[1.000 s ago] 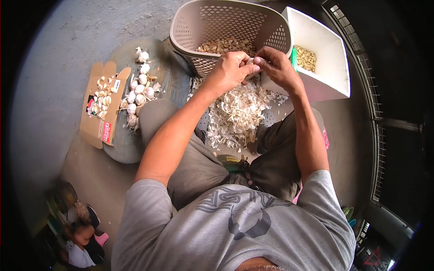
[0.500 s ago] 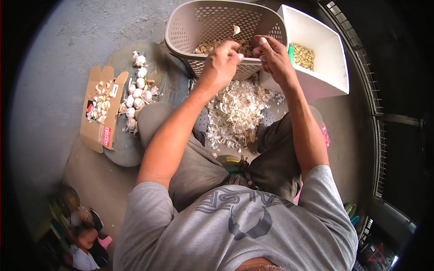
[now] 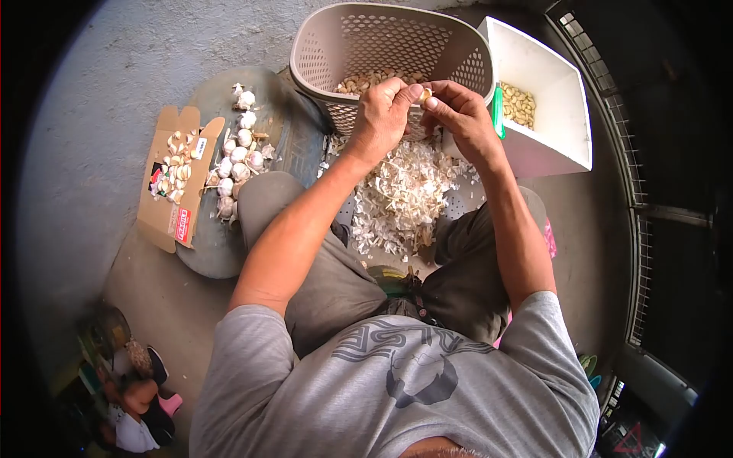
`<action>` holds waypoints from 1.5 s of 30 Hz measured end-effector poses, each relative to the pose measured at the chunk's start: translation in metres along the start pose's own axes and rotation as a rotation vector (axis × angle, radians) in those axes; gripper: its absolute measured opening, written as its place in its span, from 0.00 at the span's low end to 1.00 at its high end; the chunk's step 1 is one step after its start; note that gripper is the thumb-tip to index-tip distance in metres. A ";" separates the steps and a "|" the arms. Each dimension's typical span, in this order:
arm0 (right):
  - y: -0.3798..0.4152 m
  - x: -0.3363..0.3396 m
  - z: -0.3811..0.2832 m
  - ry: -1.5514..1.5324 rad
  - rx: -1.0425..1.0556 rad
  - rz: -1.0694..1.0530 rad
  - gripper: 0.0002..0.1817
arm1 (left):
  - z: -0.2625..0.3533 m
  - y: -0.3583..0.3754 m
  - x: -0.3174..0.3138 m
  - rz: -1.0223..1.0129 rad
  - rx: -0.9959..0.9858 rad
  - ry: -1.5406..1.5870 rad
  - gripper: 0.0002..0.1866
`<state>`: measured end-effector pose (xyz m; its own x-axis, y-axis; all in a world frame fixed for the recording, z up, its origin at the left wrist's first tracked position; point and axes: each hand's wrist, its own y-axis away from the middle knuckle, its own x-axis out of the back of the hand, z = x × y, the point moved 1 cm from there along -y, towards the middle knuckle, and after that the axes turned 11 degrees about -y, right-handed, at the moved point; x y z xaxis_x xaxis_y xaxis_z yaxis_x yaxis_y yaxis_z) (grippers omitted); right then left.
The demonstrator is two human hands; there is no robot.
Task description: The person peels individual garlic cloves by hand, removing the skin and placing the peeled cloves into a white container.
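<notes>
Cream-yellow garlic clove point(image 3: 425, 95) at the fingertips was what worried me, watching from afar: it was small and probably smooth, so an uneven squeeze or a twist between the two hands could have shot it loose. It sat just above the near rim of the perforated basket point(image 3: 311, 65), with the heap of loose skins point(image 3: 401, 191) below on the near side, and I judged that a slip could have dropped it into either. The left hand point(image 3: 378, 114) was nearly closed, its thumb and finger pinching one side of the clove; the right hand point(image 3: 472, 126) was curled in, gripping the other side with its thumb in front. Its long axis seemed to me to run roughly away from the body, but the fingertips covered its ends, so I could not tell which way the tip pointed
</notes>
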<state>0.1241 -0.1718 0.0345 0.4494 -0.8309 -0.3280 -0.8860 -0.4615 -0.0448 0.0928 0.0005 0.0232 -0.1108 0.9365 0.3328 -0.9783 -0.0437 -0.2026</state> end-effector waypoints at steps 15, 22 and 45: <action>0.000 0.006 -0.010 0.457 -0.126 -0.018 0.20 | -0.002 0.003 -0.001 -0.072 0.004 -0.020 0.27; -0.005 0.008 0.000 0.396 -0.007 0.039 0.19 | -0.011 -0.001 -0.006 -0.156 0.225 0.294 0.19; 0.012 -0.012 -0.003 0.116 -0.113 0.018 0.15 | -0.004 -0.003 -0.001 -0.197 0.196 0.624 0.18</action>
<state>0.1084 -0.1678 0.0406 0.4492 -0.8668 -0.2165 -0.8787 -0.4724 0.0685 0.0968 0.0008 0.0196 0.1367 0.9562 -0.2589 -0.9900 0.1408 -0.0026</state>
